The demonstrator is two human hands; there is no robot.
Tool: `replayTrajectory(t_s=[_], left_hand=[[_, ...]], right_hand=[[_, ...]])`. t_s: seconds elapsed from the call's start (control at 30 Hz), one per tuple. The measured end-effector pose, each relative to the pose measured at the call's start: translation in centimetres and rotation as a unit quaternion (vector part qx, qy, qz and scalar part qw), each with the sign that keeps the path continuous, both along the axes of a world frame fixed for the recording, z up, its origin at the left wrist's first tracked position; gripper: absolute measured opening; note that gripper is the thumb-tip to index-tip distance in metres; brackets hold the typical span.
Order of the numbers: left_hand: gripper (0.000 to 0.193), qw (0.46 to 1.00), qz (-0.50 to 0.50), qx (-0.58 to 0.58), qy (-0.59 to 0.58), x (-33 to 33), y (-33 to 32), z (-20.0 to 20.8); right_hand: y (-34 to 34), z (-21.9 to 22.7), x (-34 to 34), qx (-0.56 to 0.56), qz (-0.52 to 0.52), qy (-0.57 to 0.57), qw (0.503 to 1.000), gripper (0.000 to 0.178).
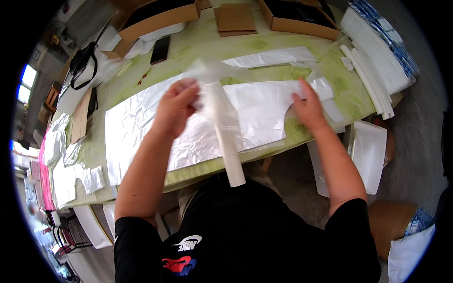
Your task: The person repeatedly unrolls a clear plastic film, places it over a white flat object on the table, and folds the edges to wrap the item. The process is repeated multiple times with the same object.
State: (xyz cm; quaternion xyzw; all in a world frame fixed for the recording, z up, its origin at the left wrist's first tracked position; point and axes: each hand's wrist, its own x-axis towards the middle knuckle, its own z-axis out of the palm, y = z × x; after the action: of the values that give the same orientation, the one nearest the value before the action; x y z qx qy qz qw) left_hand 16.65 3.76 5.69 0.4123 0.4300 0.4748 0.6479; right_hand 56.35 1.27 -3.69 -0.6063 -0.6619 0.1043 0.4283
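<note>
A white, partly translucent plastic bag, long and loosely rolled at its lower part, stands out in front of me past the table's near edge. My left hand is closed at its upper end, where film and fingertips blur together. Beneath it, flat white plastic bags lie spread over the table. My right hand has thumb and forefinger apart, at the right side of the spread bags by a curved cut-out; whether it touches them I cannot tell. Another folded strip of white plastic lies farther back.
A green patterned cloth covers the table. Along the back are a phone, cardboard boxes and a cardboard piece. White rolls lie at the right edge. Folded white bags sit at left; a white bin stands below.
</note>
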Motion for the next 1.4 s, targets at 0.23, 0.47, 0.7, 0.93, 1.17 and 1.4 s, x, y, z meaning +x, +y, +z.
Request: replayTrajectory(t_s=[0.23, 0.47, 0.7, 0.93, 1.17, 1.4], left_hand=[[0.052, 0.917, 0.076, -0.05, 0.389, -12.0, -1.7, -2.1], [0.042, 0.715, 0.102, 0.429, 0.543, -7.5, -4.2, -4.5], [0.068, 0.753, -0.071, 0.286, 0.588, -2.4, -8.4, -5.9], [0.084, 0.727, -0.142, 0.237, 0.628, -1.7, -9.2, -4.7], [0.09, 0.721, -0.172, 0.204, 0.64, -2.8, -7.8, -3.1], [0.041, 0.75, -0.073, 0.428, 0.499, -2.3, -6.0, -4.3]], right_hand=[[-1.4, -0.2, 1.9, 0.021, -0.024, -0.139, 0.99, 0.042], [-1.6, -0.2, 1.8, 0.035, -0.036, -0.16, 0.986, 0.037], [-4.8, 1.8, -3.8, 0.136, 0.085, -0.157, 0.975, 0.033], [-9.4, 3.8, -16.9, 0.022, 0.339, 0.023, 0.94, 0.038], [-10.4, 5.0, -21.0, 0.012, 0.421, -0.008, 0.907, 0.042], [-10.4, 5.8, -22.5, 0.026, 0.434, -0.019, 0.901, 0.038]])
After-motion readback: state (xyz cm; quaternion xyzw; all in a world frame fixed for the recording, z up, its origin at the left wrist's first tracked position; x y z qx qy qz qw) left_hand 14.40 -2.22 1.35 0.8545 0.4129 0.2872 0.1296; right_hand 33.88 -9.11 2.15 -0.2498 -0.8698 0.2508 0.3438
